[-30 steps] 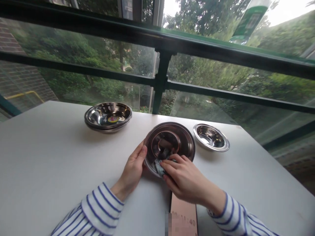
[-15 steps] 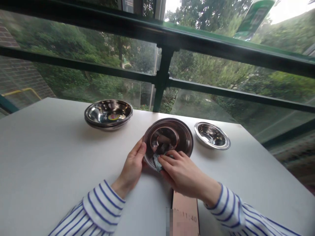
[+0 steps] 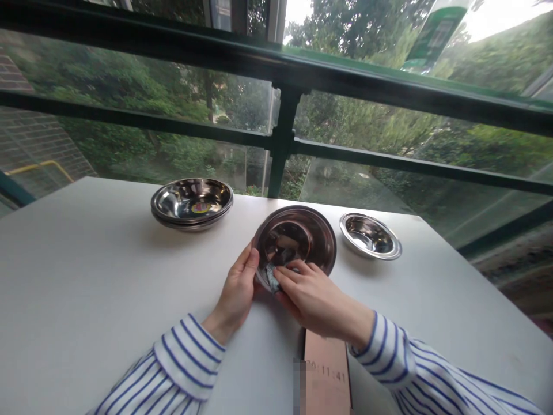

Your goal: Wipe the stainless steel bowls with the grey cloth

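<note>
A shiny metal bowl (image 3: pixel 319 236) is tilted toward me above the white table. My left hand (image 3: pixel 237 282) grips its left rim, thumb over the edge and the other fingers behind it. Inside the near lower wall, my right hand (image 3: pixel 309 294) presses a small bluish-grey cloth (image 3: pixel 272 278) against the metal. Its fingers are bent over the cloth and hide most of it.
Stacked metal bowls (image 3: pixel 192 202), the top one with a yellow sticker, stand at the back left. Another metal bowl (image 3: pixel 370 236) sits at the right. A phone (image 3: pixel 326 372) showing a timer lies near me on the white table (image 3: pixel 108 276). Behind runs a green railing (image 3: pixel 283 138) with glass.
My right hand, with the cloth, has shifted slightly left and up along the bowl's near wall. My left hand keeps its hold. The timer shows one second more.
</note>
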Demonstrator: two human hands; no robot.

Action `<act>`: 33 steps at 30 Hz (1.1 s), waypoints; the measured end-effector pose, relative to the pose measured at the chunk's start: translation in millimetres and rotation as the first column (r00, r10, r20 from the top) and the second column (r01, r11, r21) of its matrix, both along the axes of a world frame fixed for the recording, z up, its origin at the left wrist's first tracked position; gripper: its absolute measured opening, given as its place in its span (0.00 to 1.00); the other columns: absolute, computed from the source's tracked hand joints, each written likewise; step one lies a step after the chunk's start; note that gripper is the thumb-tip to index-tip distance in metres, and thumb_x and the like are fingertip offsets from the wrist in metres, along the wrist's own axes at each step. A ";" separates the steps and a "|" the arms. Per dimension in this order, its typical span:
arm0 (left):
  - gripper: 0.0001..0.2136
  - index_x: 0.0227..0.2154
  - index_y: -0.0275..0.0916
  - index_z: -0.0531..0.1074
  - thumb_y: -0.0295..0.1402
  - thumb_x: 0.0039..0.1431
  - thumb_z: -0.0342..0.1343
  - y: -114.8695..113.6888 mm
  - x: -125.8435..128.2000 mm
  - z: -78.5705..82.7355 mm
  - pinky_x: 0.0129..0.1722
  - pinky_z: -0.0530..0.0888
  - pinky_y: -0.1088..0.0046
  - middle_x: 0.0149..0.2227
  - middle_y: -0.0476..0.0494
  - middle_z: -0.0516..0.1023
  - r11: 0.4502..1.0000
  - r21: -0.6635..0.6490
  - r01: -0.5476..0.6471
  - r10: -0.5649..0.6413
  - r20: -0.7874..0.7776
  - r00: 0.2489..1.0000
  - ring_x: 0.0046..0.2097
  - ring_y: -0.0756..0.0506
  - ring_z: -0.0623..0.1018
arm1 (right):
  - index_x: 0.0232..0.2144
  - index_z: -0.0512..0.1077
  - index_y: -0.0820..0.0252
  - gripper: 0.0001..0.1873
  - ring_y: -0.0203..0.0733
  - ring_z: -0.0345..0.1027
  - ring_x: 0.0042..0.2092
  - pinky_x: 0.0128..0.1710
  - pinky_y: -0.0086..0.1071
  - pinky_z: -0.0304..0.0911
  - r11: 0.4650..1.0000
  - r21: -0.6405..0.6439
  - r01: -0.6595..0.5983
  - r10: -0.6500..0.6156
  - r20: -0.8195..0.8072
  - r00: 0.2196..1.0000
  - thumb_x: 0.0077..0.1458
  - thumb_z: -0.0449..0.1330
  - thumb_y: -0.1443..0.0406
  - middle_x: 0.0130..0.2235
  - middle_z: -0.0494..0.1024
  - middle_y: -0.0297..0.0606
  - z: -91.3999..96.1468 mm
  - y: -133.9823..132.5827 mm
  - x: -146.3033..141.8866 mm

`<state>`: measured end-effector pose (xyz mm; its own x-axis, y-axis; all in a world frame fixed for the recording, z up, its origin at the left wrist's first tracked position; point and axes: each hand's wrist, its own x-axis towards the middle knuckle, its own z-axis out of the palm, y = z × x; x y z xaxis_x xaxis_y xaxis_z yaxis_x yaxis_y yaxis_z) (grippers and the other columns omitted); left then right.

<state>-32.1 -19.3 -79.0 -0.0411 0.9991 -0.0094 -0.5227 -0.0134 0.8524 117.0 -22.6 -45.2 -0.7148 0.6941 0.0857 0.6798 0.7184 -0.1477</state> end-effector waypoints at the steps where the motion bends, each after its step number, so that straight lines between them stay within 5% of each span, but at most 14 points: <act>1: 0.17 0.51 0.47 0.69 0.38 0.57 0.52 0.4 0.0 -0.5 0.55 0.65 0.65 0.54 0.48 0.71 1.000 0.011 0.017 -0.017 0.007 1.000 0.56 0.44 0.68 | 0.48 0.64 0.64 0.16 0.48 0.60 0.47 0.44 0.42 0.59 1.000 -0.006 0.003 -0.004 -0.044 0.999 0.62 0.46 0.63 0.47 0.72 0.47 -1.5 2.2 -5.2; 5: 0.17 0.50 0.48 0.69 0.38 0.58 0.52 1.1 -4.5 -1.9 0.56 0.63 0.66 0.55 0.49 0.71 0.998 0.056 -0.035 0.035 -0.014 0.999 0.56 0.45 0.67 | 0.54 0.59 0.66 0.21 0.49 0.58 0.51 0.47 0.42 0.59 1.000 0.001 -0.018 0.018 -0.102 0.995 0.62 0.46 0.61 0.55 0.67 0.48 -7.2 9.2 -15.1; 12: 0.17 0.51 0.45 0.69 0.38 0.58 0.52 4.2 -4.4 -3.0 0.55 0.63 0.67 0.55 0.48 0.71 0.998 0.051 -0.025 0.030 -0.092 0.995 0.57 0.44 0.67 | 0.49 0.65 0.64 0.18 0.52 0.61 0.47 0.41 0.43 0.58 0.997 0.031 -0.068 0.061 0.191 0.980 0.60 0.48 0.63 0.45 0.74 0.47 6.4 4.4 18.2; 18: 0.16 0.50 0.46 0.68 0.38 0.60 0.49 9.6 -8.0 -6.7 0.57 0.61 0.68 0.55 0.50 0.70 0.994 0.105 -0.011 0.021 -0.094 0.995 0.58 0.46 0.66 | 0.52 0.61 0.67 0.20 0.50 0.60 0.48 0.44 0.42 0.57 0.998 0.055 -0.034 0.033 0.033 0.999 0.63 0.43 0.62 0.51 0.70 0.49 2.6 10.5 -16.2; 26: 0.18 0.51 0.42 0.68 0.38 0.59 0.50 9.8 -6.5 -6.8 0.57 0.61 0.65 0.54 0.46 0.71 0.993 0.121 0.012 0.010 -0.181 0.983 0.57 0.43 0.66 | 0.45 0.67 0.68 0.16 0.48 0.64 0.44 0.46 0.42 0.57 0.993 0.061 -0.105 0.095 0.156 0.983 0.59 0.48 0.64 0.40 0.75 0.49 4.3 4.8 12.4; 33: 0.17 0.49 0.43 0.70 0.39 0.58 0.51 7.9 -7.4 -5.6 0.56 0.62 0.66 0.52 0.46 0.73 0.997 0.071 -0.026 0.034 -0.116 0.993 0.57 0.43 0.66 | 0.46 0.64 0.68 0.16 0.48 0.61 0.45 0.44 0.40 0.61 0.994 0.070 -0.083 0.083 -0.001 0.997 0.60 0.46 0.64 0.44 0.74 0.49 1.0 7.5 -10.3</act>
